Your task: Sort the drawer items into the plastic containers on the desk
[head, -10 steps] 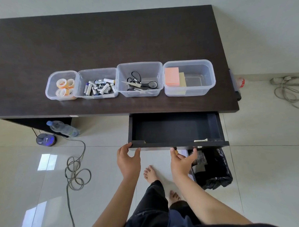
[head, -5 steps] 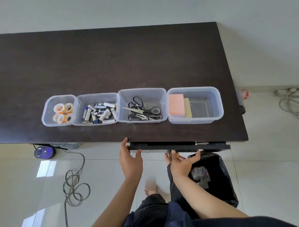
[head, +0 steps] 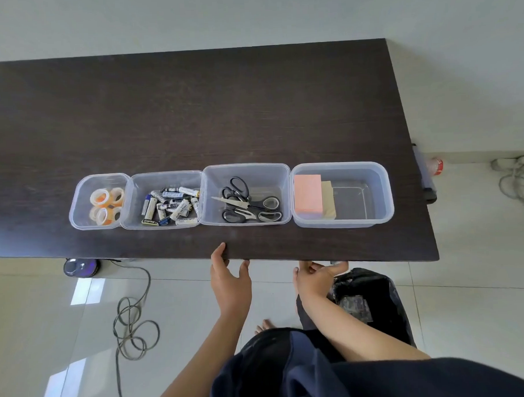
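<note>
Left hand (head: 230,282) fingers loose, spread, tips at worktop (head: 191,117) front edge; right hand (head: 313,275) likewise; containers (head: 341,195) beyond fingers.

The single head view looks steeply down over the desk (head: 191,111) from its near edge.

We read this as home or small-office room: dark wooden desk (head: 191,111) against plain wall, glossy tiled floor (head: 50,327), loose cable (head: 134,330) coiled on tiles, black-bagged waste bin (head: 376,298) beside desk, bare foot (head: 263,325) on floor.
</note>
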Available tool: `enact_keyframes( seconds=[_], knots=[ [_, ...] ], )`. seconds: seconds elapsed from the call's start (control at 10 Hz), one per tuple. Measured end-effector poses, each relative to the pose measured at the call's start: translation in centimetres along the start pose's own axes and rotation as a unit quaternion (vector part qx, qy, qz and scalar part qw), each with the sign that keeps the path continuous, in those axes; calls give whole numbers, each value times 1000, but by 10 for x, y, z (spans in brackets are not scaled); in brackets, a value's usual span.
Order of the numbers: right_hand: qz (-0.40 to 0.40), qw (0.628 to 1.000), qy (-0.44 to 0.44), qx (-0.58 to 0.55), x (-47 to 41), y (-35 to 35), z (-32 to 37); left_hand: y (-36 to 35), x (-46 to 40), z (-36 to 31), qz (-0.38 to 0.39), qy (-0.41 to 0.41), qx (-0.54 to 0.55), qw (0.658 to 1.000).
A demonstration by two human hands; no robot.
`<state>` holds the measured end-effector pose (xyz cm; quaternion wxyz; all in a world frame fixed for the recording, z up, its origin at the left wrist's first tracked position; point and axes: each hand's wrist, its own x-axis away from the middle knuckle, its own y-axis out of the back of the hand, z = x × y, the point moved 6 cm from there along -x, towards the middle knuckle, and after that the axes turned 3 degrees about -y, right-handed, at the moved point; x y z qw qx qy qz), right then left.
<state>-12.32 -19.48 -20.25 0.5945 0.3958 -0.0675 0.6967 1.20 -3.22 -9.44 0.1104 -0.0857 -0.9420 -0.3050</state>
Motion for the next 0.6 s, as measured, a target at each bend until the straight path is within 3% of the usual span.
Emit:
enact_keyframes(
  seconds=[0.2, 0.4, 0.5, 0.6],
  knots=[
    [44, 995, -66, -55, -6, -12, 1, 4, -1, 0, 18, 0, -3, 1000],
    [109, 993, -26, 36, 7, -11, 21, 6, 1, -3, 51, -18, -6, 998],
    [125, 991, -5, 45, 24, 13, 40, 5, 2, -1, 78, -55, -22, 995],
    [131, 991, -20, -21, 48, 51, 50, 14, 24, 9, 130, -121, -83, 981]
  ],
)
